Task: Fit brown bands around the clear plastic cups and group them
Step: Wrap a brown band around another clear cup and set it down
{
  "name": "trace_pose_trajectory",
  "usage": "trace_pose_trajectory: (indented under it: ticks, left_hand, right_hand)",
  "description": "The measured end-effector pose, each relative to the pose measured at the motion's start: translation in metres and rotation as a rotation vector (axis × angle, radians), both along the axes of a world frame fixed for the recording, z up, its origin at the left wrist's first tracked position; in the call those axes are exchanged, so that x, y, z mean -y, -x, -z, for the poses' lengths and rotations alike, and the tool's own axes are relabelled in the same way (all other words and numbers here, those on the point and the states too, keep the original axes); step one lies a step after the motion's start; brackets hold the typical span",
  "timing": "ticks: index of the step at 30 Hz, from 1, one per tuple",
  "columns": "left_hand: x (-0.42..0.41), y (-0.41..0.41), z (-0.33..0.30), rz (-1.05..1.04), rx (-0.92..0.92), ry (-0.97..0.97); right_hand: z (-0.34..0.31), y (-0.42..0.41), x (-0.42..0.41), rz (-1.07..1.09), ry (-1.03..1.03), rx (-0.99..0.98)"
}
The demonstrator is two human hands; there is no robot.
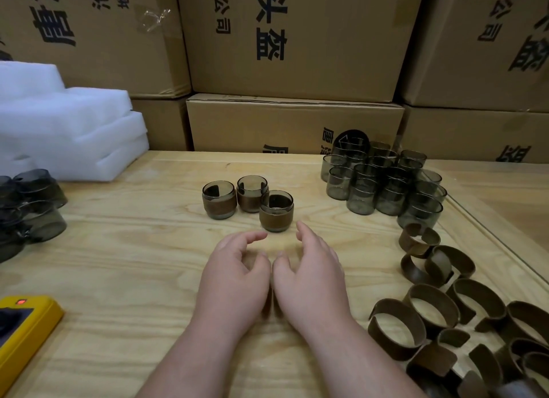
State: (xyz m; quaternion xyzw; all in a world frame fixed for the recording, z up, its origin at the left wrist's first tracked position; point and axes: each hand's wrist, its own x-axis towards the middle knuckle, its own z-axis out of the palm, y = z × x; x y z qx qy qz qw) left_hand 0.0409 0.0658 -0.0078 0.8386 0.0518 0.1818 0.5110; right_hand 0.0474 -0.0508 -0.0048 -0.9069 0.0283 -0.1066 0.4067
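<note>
Three clear smoky cups wearing brown bands stand grouped mid-table: one at the left (219, 200), one behind (252, 193), one nearest me (276, 210). Just below that nearest cup, my left hand (234, 276) and my right hand (312, 278) rest side by side, fingers curved and apart, holding nothing and not touching the cup. A stack of bare cups (383, 183) is piled at the back right. Loose brown bands (439, 305) lie scattered at the right, toward the front.
White foam sheets (68, 130) are stacked at the back left. More dark cups (29, 207) lie at the left edge. A yellow device (23, 329) sits front left. Cardboard boxes (294, 41) wall off the back of the wooden table (124, 249).
</note>
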Motion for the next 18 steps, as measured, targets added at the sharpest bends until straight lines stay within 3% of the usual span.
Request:
trace_pose_trajectory:
  ticks: [4, 8, 18]
  left_hand:
    - [-0.001, -0.008, 0.002, -0.114, 0.078, -0.112]
    - [-0.004, -0.038, 0.005, -0.168, -0.130, -0.400]
    - [-0.006, -0.122, 0.010, -0.094, -0.020, -0.682]
  right_hand:
    - [-0.002, 0.002, -0.001, -0.005, 0.046, 0.001]
    - [-0.002, 0.002, -0.001, -0.008, 0.055, -0.004]
    - [-0.002, 0.001, 0.000, -0.021, 0.073, -0.002]
